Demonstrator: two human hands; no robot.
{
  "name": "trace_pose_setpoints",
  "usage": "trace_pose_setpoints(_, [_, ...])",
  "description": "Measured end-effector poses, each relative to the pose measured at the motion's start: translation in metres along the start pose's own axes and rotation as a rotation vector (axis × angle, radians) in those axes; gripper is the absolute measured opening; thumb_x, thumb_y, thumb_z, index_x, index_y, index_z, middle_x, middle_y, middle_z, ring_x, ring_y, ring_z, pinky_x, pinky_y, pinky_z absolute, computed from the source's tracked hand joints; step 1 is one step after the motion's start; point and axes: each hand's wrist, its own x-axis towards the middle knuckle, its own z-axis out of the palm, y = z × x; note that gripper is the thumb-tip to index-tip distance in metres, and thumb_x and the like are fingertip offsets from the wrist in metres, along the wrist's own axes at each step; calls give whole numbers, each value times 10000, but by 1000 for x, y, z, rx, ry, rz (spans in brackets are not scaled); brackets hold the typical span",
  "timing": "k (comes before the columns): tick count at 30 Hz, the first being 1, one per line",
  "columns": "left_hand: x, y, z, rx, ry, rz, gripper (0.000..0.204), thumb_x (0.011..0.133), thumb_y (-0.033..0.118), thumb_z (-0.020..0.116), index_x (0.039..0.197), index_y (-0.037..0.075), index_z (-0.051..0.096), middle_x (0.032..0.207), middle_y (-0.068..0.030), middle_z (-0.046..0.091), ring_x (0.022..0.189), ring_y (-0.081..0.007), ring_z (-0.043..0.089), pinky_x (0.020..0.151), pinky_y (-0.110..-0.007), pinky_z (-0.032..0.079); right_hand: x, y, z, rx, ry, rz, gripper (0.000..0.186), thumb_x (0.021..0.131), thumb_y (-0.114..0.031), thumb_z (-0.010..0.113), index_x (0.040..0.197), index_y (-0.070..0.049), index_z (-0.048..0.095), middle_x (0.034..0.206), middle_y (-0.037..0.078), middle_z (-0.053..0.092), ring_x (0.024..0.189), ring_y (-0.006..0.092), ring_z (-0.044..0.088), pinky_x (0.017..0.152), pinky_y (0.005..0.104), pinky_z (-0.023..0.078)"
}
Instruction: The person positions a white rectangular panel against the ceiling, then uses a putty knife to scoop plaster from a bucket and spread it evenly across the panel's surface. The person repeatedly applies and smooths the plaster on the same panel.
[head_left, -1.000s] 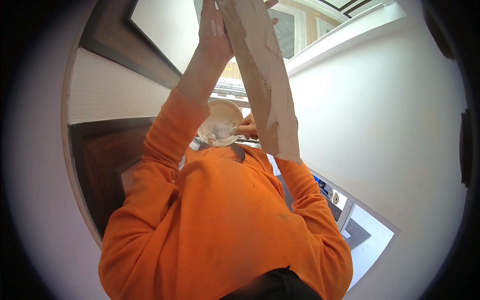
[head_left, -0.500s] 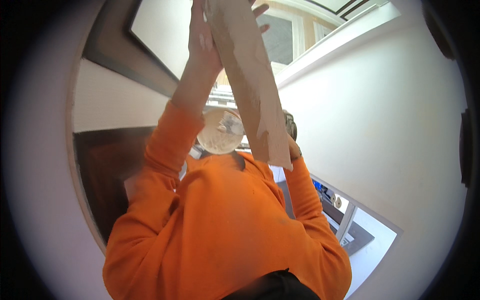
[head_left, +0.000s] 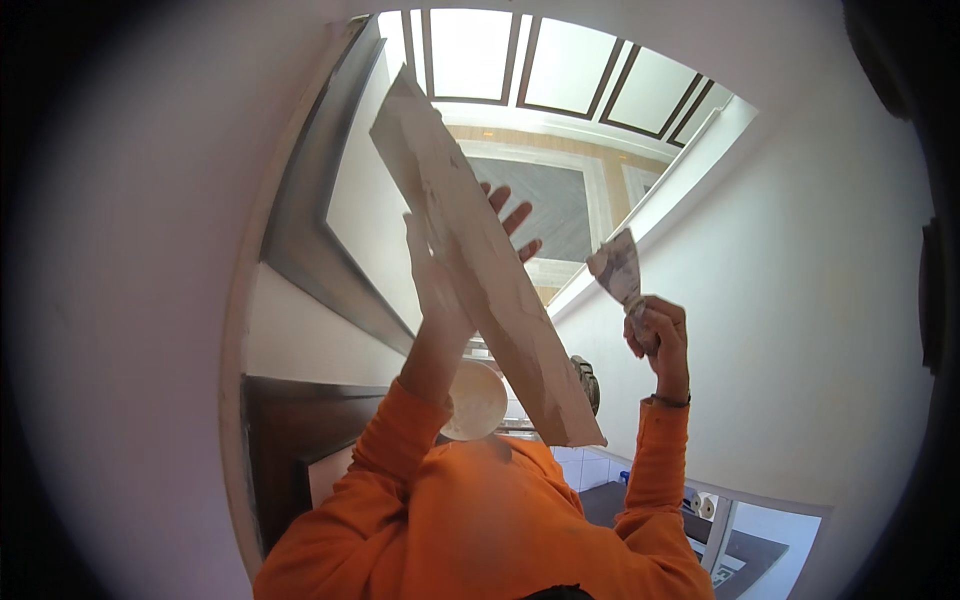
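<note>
- The main change: the right hand has come away from the bowl and is now raised out to the right. 1 s ago its fingers were at the bowl; 0.5 s ago the board hid most of it.
- Its fingers are curled firmly around the handle of the scraper, whose pale-smeared blade points up, apart from both board and bowl.
- The left hand is behind the board. Its near side shows along the left edge, and spread fingers stick out past the right edge. The contact itself is hidden, so I cannot tell how tightly the board is held.
- The board slants across the middle of the view, its upper end now in sight where it was cut off before. Pale paste lies in uneven patches on its face.
- The bowl now appears lower, beside the left forearm. The head seems to have tipped up, so part of these shifts is probably the camera's.
- For the work, my judgement: with the scraper clear of both, paste is neither being scooped nor spread at this instant.
</note>
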Motion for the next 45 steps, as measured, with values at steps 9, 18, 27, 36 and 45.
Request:
trace_pose_setpoints(9, [-29, -53, 8, -220, -71, -38, 901, 988, 773, 300, 1582, 95, 322, 1525, -168, 452, 1342, -399, 507, 1098, -624, 441, 82, -98, 68, -569, -200, -630, 353, 897, 35, 686, 1249, 6, 663, 1069, 87, 632, 968, 182, 625, 814, 284, 508])
trace_pose_setpoints(18, [-36, -44, 48, -28, 76, -72, 920, 988, 787, 243, 1598, 101, 296, 1585, -180, 395, 1443, -413, 400, 1204, -642, 290, 100, -103, 80, -737, -321, -762, 389, 813, 44, 784, 1178, -51, 689, 1106, 88, 627, 1041, 251, 627, 891, 363, 532])
trace_pose_setpoints(27, [-20, -30, 30, -144, 12, 34, 870, 1025, 726, 250, 1579, 58, 304, 1605, -199, 362, 1503, -350, 323, 1238, -549, 278, 89, -84, 54, -776, -431, -629, 388, 791, 24, 802, 1157, -91, 745, 1064, 64, 641, 1023, 250, 617, 839, 382, 531])
trace_pose_setpoints(36, [-13, -26, 32, -115, 69, 70, 897, 1015, 738, 259, 1591, 51, 272, 1638, -192, 315, 1561, -354, 207, 1275, -529, 195, 80, -95, 26, -783, -444, -511, 363, 813, 55, 784, 1151, -77, 769, 1078, 61, 632, 995, 207, 634, 794, 335, 564])
trace_pose_setpoints(45, [-16, -36, 26, -29, 53, 89, 910, 977, 793, 263, 1626, 155, 254, 1663, -119, 300, 1569, -358, 181, 1276, -579, 109, 59, -132, 4, -966, -260, -557, 455, 806, 70, 778, 1223, -104, 724, 1081, 58, 631, 985, 212, 648, 810, 349, 570])
